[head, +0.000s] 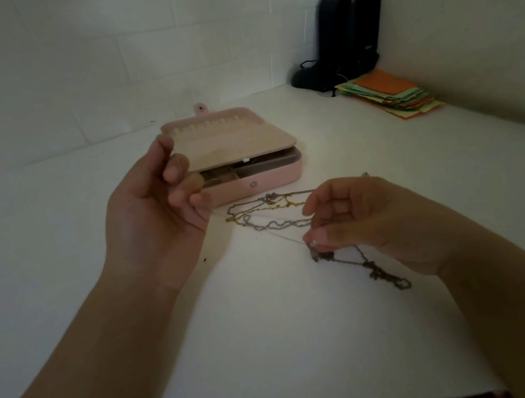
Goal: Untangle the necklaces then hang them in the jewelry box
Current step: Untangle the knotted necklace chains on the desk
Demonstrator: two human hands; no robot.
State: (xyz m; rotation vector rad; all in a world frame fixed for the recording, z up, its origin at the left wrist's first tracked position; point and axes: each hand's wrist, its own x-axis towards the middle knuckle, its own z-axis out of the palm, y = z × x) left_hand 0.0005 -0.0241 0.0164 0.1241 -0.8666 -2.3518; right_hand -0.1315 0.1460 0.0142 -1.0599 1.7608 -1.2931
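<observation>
Matt white table [310,329], smooth, with a soft sheen near the box. The jewelry box [280,176] looks like pink matt leatherette, a small shiny metal snap on its front, pale cloth-like lining under the lid. Necklaces [268,218]: fine metal chain, dull grey and gold. Paper stack [391,95], matt. Black speakers [351,34], slightly glossy plastic.

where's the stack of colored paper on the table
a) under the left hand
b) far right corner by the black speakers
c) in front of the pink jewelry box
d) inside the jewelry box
b: the stack of colored paper lies at the far right of the table, just in front of the black speakers, well apart from the pink jewelry box.
</observation>
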